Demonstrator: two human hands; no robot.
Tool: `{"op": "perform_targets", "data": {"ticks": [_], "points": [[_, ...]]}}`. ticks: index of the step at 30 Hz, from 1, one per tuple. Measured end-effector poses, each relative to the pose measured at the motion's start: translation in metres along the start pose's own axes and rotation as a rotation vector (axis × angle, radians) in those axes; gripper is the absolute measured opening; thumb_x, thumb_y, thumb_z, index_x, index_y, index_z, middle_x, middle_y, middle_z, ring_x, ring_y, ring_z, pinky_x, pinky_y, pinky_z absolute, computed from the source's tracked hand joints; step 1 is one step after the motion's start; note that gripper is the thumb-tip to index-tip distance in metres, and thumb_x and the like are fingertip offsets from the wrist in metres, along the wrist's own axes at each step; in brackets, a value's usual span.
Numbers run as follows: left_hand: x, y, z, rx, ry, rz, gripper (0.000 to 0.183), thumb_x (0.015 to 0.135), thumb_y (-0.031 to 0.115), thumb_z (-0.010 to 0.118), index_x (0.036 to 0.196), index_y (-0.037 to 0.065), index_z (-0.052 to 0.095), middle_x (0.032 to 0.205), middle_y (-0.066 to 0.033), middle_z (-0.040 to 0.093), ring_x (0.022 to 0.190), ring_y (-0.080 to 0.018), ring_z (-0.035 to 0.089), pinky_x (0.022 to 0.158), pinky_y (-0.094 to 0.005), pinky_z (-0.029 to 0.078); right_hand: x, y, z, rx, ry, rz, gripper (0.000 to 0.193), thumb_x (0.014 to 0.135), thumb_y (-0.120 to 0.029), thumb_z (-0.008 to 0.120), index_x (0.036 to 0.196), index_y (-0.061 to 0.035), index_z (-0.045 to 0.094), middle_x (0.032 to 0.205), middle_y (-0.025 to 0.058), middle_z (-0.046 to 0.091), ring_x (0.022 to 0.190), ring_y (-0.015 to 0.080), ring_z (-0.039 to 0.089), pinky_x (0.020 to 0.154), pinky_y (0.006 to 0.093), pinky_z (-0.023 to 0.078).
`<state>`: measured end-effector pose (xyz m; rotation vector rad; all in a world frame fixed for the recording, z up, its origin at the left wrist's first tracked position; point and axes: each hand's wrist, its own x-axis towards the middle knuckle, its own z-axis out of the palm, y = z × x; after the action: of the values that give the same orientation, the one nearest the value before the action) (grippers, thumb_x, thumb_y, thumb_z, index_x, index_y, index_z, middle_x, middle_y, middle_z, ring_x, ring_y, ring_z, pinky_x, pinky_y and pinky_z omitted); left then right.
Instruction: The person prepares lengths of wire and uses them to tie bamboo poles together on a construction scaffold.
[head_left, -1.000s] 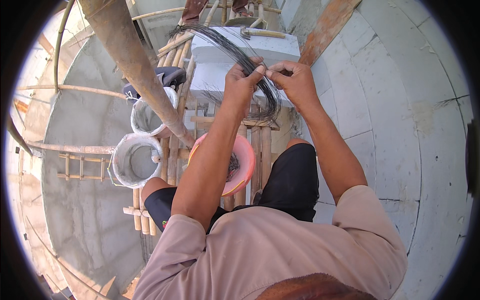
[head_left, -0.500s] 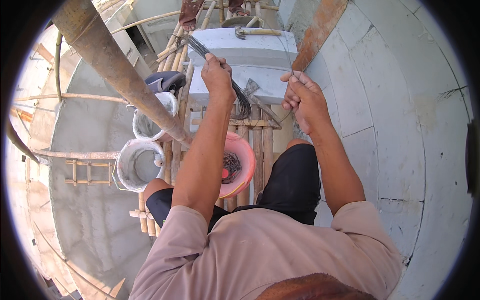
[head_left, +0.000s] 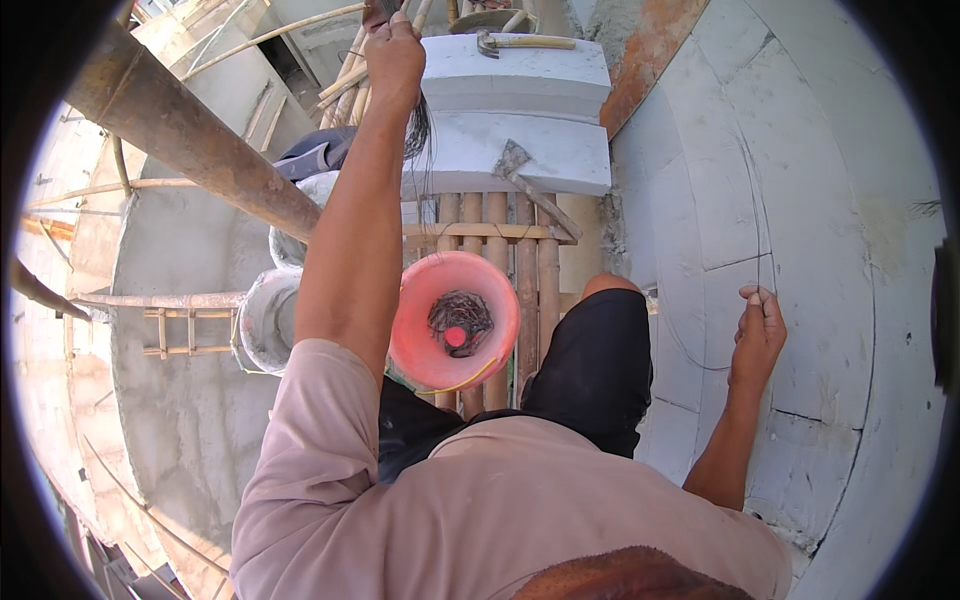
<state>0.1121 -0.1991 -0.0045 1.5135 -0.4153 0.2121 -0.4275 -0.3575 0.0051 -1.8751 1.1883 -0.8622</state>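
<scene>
Head view: hammer (head_left: 535, 43) past pink bucket (head_left: 418, 335), bamboo pole (head_left: 190, 132) slanting left of it, left hand (head_left: 396, 58) gripping wire bundle (head_left: 417, 130) beyond it, right hand (head_left: 760, 335) pinching thin wire (head_left: 758, 262), now farther right of it.

Pink bucket (head_left: 503, 320): matt plastic; hammer handle (head_left: 540, 43): wood (its head (head_left: 487, 44), metal); wire bundle (head_left: 417, 130): probably metal.

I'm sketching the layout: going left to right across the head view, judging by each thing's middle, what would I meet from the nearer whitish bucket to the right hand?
Nearer whitish bucket, left hand holding a dark wire bundle, pink bucket, hammer, right hand.
</scene>
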Motion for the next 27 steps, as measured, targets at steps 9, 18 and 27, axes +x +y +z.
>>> {"op": "perform_targets", "data": {"ticks": [9,18,27], "points": [[-0.068,-0.083,0.072,1.102,-0.726,-0.114,0.113,0.076,0.072,0.075,0.161,0.013,0.03,0.152,-0.0294,0.043,0.144,-0.0443,0.04,0.117,-0.0509,0.038,-0.012,0.0,0.035,0.052,-0.116,-0.007,0.021,0.105,-0.014,0.052,0.108,-0.0029,0.069,0.067,-0.0085,0.038,0.059,0.0021,0.029,0.052,0.0235,0.022],[-0.213,-0.023,0.045,-0.271,-1.182,-0.827,0.051,0.109,0.044,0.045,0.117,-0.001,0.068,0.111,-0.0173,0.074,0.069,-0.0124,0.048,0.061,-0.0285,0.04,-0.013,0.01,0.104,-0.112,-0.123,-0.515,0.018,0.102,-0.007,0.054,0.111,0.0014,0.067,0.08,0.0154,0.066,0.067,0.0295,0.063,0.062,0.0386,0.049],[-0.163,0.053,0.02,-0.637,-0.326,-0.577,0.044,0.113,0.031,0.039,0.14,0.0,0.053,0.084,-0.0016,0.064,0.064,-0.0082,0.044,0.056,-0.0238,0.035,-0.044,0.036,0.141,-0.111,-0.305,-0.757,0.019,0.093,0.001,0.06,0.109,0.0005,0.068,0.088,0.0208,0.068,0.078,0.0406,0.066,0.069,0.0454,0.053]]}}
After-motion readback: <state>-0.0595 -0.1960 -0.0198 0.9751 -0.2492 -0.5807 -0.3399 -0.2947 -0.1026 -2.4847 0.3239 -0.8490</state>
